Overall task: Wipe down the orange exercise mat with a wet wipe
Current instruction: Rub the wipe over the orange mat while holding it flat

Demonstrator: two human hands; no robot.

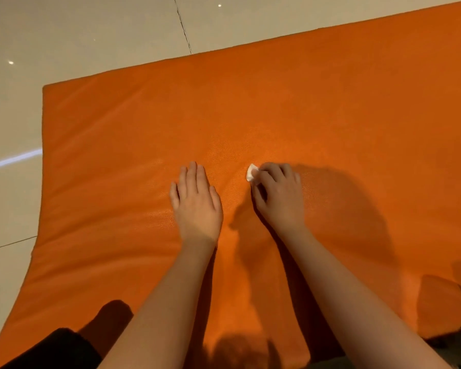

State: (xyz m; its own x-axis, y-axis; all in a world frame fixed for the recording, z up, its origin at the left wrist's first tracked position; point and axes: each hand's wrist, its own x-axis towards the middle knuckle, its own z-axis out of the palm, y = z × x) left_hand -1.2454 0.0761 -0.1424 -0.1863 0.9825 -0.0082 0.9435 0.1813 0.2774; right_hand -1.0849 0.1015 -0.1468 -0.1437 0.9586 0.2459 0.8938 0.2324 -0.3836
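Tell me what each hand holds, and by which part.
The right hand pinches a balled white wet wipe at its fingertips. The left hand holds nothing.

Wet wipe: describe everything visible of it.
The wet wipe is a small white wad, crumpled, soft-looking like tissue. Only part shows, sticking out past the fingertips of the right hand, whose curled fingers pinch it and hide the rest. It appears pressed against the orange mat, near the middle. The left hand lies flat on the mat beside it, not touching it.
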